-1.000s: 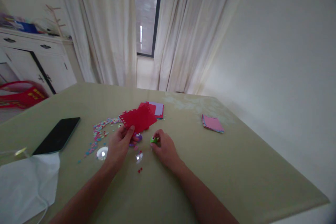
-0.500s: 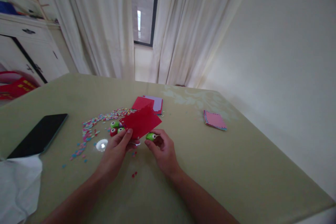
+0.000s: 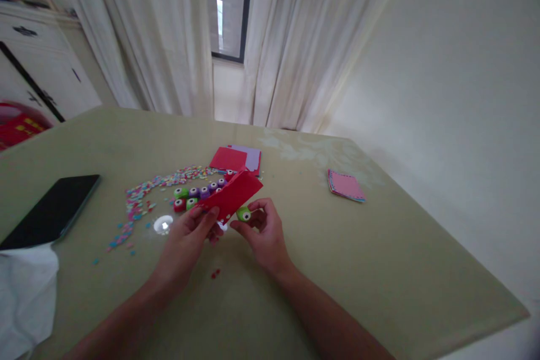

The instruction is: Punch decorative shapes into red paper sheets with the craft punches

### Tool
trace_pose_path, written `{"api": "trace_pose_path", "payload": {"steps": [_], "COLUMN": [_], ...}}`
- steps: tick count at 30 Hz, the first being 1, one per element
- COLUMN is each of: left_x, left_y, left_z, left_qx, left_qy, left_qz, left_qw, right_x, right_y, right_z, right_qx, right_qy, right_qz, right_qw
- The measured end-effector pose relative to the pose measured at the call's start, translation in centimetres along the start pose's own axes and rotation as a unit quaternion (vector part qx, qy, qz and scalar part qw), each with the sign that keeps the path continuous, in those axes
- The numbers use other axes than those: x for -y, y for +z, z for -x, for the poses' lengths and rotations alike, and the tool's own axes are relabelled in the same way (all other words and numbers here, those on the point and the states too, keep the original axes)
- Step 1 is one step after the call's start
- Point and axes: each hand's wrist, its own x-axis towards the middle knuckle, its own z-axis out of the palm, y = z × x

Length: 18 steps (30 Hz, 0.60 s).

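My left hand (image 3: 189, 236) pinches a red sheet of paper (image 3: 236, 190) by its near left corner, thumb on top. Small punched cut-outs show along the sheet's lower edge. Between the thumb and fingers of my right hand (image 3: 264, 230) is a small green craft punch (image 3: 243, 214), just right of the sheet's lower corner. Whether punch and paper touch, I cannot tell. Beyond my left hand stand several more punches, among them a green one (image 3: 180, 193), a red one (image 3: 179, 205) and a purple one (image 3: 205, 192); the sheet partly hides this group.
Tiny paper confetti (image 3: 135, 202) curves across the table's left. A small shiny white round thing (image 3: 162, 224) lies by my left wrist. Red and lilac papers (image 3: 228, 158) lie behind, a pink paper stack (image 3: 346, 184) right, a dark tablet (image 3: 53, 208) and white tissue (image 3: 27, 292) left.
The red sheet has tilted up, so more of the punches behind it show. My right hand has turned the green punch a little, close to the sheet. The view has shifted slightly.
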Motion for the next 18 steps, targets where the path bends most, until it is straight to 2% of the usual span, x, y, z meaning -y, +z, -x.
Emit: {"api": "trace_pose_path", "payload": {"steps": [11,18], "left_x": [0.01,-0.21], "left_y": [0.13,0.50], "left_z": [0.04,0.24], "left_qx": [0.007,0.000], "left_qy": [-0.011,0.001], "left_qz": [-0.026,-0.052], "left_qw": [1.000,0.999], "right_x": [0.35,0.73], "right_y": [-0.04,-0.41], "right_z": [0.10,0.15], "right_qx": [0.010,0.020], "right_qy": [-0.011,-0.029], "right_qz": [0.005,0.065], "right_qw": [1.000,0.997]}}
